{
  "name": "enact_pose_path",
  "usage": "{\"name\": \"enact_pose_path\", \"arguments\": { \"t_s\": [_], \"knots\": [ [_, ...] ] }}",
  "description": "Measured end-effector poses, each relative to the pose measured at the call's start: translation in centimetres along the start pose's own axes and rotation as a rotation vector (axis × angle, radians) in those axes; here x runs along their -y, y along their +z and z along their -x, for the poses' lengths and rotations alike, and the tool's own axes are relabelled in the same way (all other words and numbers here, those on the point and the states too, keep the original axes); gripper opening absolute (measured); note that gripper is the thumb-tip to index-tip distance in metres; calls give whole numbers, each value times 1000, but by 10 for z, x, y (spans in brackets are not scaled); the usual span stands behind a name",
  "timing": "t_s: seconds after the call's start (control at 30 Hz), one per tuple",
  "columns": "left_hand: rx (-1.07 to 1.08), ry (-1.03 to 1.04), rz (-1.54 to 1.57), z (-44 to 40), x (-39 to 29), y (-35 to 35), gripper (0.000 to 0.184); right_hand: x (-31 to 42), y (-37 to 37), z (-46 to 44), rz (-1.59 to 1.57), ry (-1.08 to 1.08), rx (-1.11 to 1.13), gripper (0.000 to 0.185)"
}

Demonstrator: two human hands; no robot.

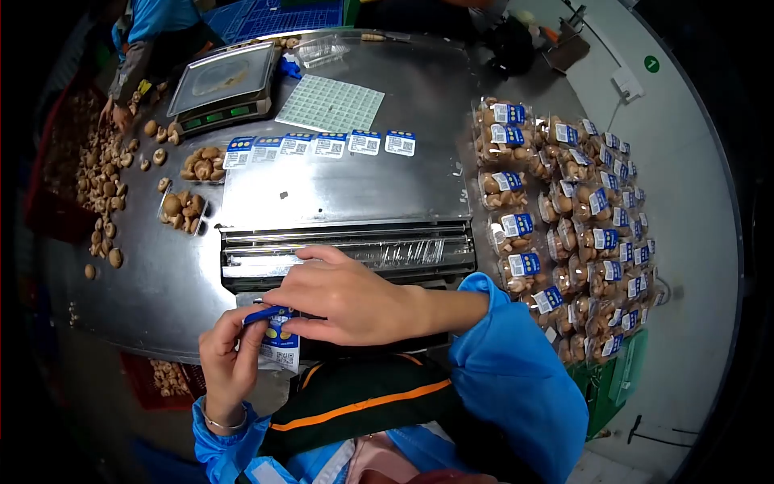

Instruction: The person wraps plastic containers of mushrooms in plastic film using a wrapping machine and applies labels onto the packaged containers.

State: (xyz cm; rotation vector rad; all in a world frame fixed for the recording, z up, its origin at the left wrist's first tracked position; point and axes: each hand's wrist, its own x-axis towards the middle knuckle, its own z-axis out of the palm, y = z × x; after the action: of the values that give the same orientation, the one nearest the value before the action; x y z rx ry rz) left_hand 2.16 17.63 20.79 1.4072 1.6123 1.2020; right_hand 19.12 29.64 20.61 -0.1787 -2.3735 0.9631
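My left hand (230, 355) pinches blue-and-white printed labels (282, 352) at the table's near edge, thumb and fingers closed on their folded top. Reaching across from the right, my right hand (343, 298) has its fingertips closed on the same labels. How many labels there are is hard to tell. Just beyond the hands lies a film wrapping unit (347, 252) with clear film on its roller. Farther off, a row of similar labels (364, 143) is stuck along the steel surface. Two trays of mushrooms (184, 211) stand to the left.
Loose mushrooms (103, 189) are spread at the left by a red crate (48, 206). A weighing scale (226, 85) and a sticker sheet (330, 103) lie at the back. Labelled mushroom packs (516, 226) are stacked at the right. Another person's hand (121, 115) touches mushrooms at the far left.
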Motion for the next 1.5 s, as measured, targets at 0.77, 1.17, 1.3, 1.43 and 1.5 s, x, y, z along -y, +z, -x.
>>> {"name": "enact_pose_path", "arguments": {
  "t_s": [0.77,1.17,1.3,1.43,1.5],
  "knots": [
    [-770,-439,85,84,78,-54,36,26,75,39,-221,58,-280,21],
    [-1077,-702,-402,308,237,-161,24,21,95,65,-171,270,-32,12],
    [-772,-783,-281,244,275,-84,29,32,113,48,-200,273,151,15],
    [-851,-772,-15,214,311,-54,35,41,120,36,-131,249,245,15],
    [-728,-830,-140,201,324,-59,42,39,118,39,-95,241,239,16]
  ]
}}
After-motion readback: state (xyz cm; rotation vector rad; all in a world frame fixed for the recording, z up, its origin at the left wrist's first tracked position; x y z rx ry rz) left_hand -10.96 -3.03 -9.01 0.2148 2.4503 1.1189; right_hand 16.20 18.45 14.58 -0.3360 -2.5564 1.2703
